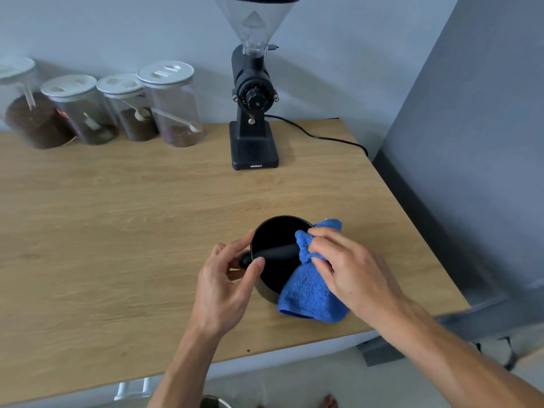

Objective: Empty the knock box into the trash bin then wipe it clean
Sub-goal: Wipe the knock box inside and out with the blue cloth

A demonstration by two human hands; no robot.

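Pinching knock box [275, 260] bar with left hand [228, 278]; right hand [350, 266] pressing blue cloth [312, 290] along far rim.

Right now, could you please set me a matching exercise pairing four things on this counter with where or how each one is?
Things:
1. cloth
2. knock box
3. grinder
4. jars

Places or states:
A. lined up at the back left by the wall
B. standing at the back, its cord trailing right
C. draped over the rim, held by the right hand
D. near the front edge, its bar end pinched by the left hand

Pairs: 1-C, 2-D, 3-B, 4-A
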